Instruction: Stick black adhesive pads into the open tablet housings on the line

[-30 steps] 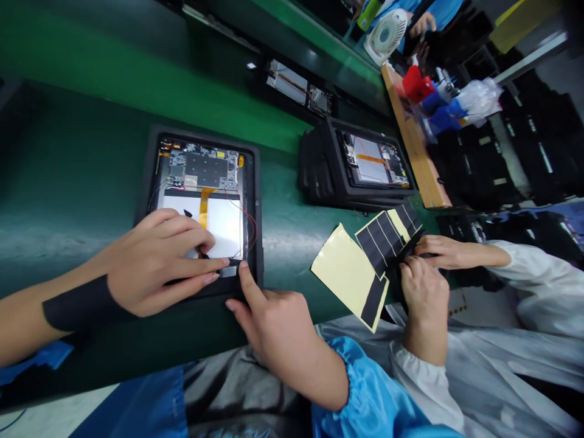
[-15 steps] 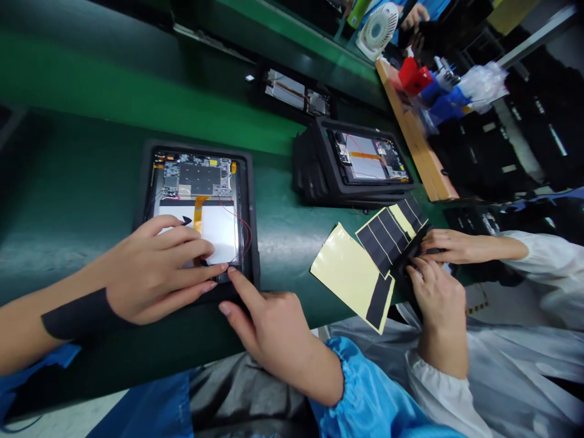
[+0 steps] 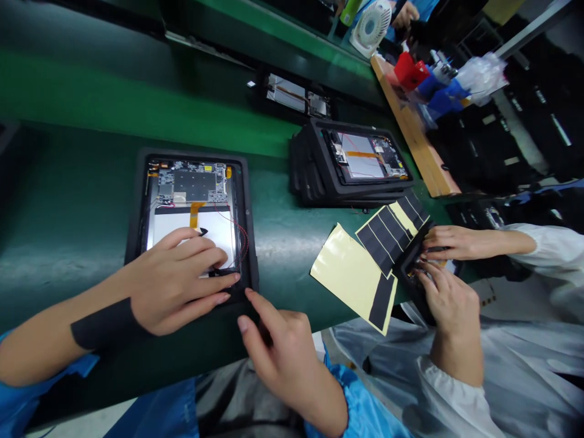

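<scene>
An opened tablet [image 3: 219, 234], with its circuit board and silver-white battery showing, lies in a black foam tray [image 3: 250, 225]. Over the tablet's lower part is my left hand [image 3: 176, 283], its ring and little fingertips at the near edge. A small black pointed thing [image 3: 203, 231] sticks out between its thumb and index finger; the rest is hidden under the hand. A black strip [image 3: 107, 325] is stuck round my left wrist. My right hand [image 3: 287, 350] is beside the tray's near right corner, index finger and thumb apart, holding nothing.
Stacked black trays [image 3: 314, 164] with another opened tablet [image 3: 365, 158] stand further back. Yellow backing sheets [image 3: 342, 274] with black adhesive strips lie right. A co-worker's hands [image 3: 449, 298] work on another device there. A wooden edge [image 3: 417, 134] and a fan [image 3: 371, 27] are beyond.
My left hand has slid right and slightly nearer over the tablet, with the black pointed thing. My right hand has drawn back right, its index fingertip off the tablet's near edge.
</scene>
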### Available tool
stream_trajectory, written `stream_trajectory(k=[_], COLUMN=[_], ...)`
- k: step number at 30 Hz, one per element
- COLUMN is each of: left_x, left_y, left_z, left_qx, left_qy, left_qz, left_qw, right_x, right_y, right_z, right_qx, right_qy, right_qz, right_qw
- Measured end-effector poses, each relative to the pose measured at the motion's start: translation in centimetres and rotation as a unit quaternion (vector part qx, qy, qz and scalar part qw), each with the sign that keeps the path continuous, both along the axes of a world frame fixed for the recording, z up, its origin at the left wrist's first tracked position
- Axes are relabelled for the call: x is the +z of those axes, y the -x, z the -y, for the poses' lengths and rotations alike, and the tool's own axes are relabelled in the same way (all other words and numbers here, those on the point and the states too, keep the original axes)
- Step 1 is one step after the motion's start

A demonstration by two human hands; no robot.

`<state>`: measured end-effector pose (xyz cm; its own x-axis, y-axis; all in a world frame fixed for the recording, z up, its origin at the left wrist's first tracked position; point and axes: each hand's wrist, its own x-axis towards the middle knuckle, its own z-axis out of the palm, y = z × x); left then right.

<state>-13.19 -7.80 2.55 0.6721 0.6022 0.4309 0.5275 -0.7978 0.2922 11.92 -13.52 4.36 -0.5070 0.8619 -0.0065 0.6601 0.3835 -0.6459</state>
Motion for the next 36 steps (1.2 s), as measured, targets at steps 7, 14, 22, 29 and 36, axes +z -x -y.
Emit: stream_trajectory(k=[7, 14, 22, 29, 36], left_x=[0.1, 0.4, 0.0, 2.2, 4.1], left_y=[-0.3, -0.3, 0.0, -1.6, -2.2], left_z=[-1.7, -1.6, -1.6, -0.5, 3.7], left_qx=[-0.039, -0.044, -0.029, -0.007, 0.119], left_qy=[-0.006, -0.018, -0.051, 0.034, 0.323], left_qz=[-0.016, -0.025, -0.076, -0.011, 0.355], left_qw=[0.999, 0.999, 0.995, 0.999, 0.869], right_x=[-1.2, -2.2, -3.1, -0.4, 4.9], right_y=[0.2, -0.1, -0.2, -0.3, 0.5], right_z=[-1.4, -1.6, -1.7, -2.9, -6.8], right_qx=[-0.023, -0.016, -0.010, -0.074, -0.021], right_qy=[-0.064, -0.063, -0.065, 0.004, 0.033], right_qz=[-0.026, -0.061, -0.071, -0.202, -0.347], right_qw=[0.997, 0.996, 0.995, 0.977, 0.937])
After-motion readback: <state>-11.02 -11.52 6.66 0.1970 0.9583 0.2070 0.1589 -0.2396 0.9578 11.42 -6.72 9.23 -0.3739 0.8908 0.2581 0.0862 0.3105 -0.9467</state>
